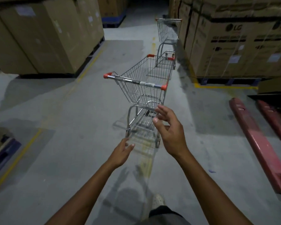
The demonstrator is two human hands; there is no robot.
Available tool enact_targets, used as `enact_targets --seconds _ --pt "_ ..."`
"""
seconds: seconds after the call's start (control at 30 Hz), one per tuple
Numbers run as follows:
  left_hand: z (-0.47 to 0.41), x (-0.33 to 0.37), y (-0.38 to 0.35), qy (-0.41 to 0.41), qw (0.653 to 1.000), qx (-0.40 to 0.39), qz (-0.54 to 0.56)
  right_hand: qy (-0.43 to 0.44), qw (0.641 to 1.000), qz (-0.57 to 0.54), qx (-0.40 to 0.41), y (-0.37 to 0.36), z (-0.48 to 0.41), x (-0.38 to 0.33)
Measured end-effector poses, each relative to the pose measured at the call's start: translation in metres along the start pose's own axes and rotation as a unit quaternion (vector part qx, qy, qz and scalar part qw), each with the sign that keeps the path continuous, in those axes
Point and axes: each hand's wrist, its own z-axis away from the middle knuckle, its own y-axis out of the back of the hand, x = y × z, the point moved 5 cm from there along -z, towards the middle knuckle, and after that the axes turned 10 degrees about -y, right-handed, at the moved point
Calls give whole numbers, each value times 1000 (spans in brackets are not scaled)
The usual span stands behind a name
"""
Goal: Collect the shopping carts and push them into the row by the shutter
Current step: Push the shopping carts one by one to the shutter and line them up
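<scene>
Left hand (122, 151) and right hand (170, 130), both empty, are held out toward a wire shopping cart (143, 85) on a concrete floor (63, 111).

Fingers are spread and relaxed, short of the chrome handle (135, 81) with its red plastic caps. A second wire cart (168, 31) stands beyond, just beside stacked cardboard cartons (234, 46) along the floor's right edge, near flat red pallet forks (258, 143).

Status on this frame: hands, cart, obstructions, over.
Both empty: left hand open, right hand open. Ahead, near cart unheld mid-aisle, far cart beyond. Off right, red pallet forks on floor.
</scene>
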Motion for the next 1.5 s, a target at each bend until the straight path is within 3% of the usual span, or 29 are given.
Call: enact_targets --seconds 0.1,0.3,0.47,0.77,0.87,0.93,1.03,1.13,1.3,1.4,1.5 --pt "-64 33 26 -17 1000 23 0 -48 999 7 4 3 -74 37" --pt "-146 118 103 -140 982 128 -9 -165 982 90 -15 -6 -167 142" --pt "-205 149 148 -206 967 144 -33 -194 967 160 -42 -26 -224 178" --pt "-369 91 196 -228 964 35 -135 -32 977 211 -18 -70 -380 136" --pt "-429 68 207 -218 960 -30 -174 -4 959 283 3 -81 -430 134" --pt "-467 47 214 -207 951 -77 -215 -32 937 349 -12 -88 -454 142" --pt "-512 10 223 -180 920 -173 -301 -115 892 436 -26 -95 -470 163" --pt "-542 -15 225 -174 835 -255 -455 -170 863 474 -15 -95 -471 175" --pt "-566 -20 208 -236 745 -365 -505 -251 825 502 -68 -96 -482 190" --pt "-565 -20 206 -262 733 -360 -514 -274 820 478 -154 -101 -486 197" --pt "-562 -19 209 -247 741 -340 -523 -269 792 500 -226 -106 -485 196"
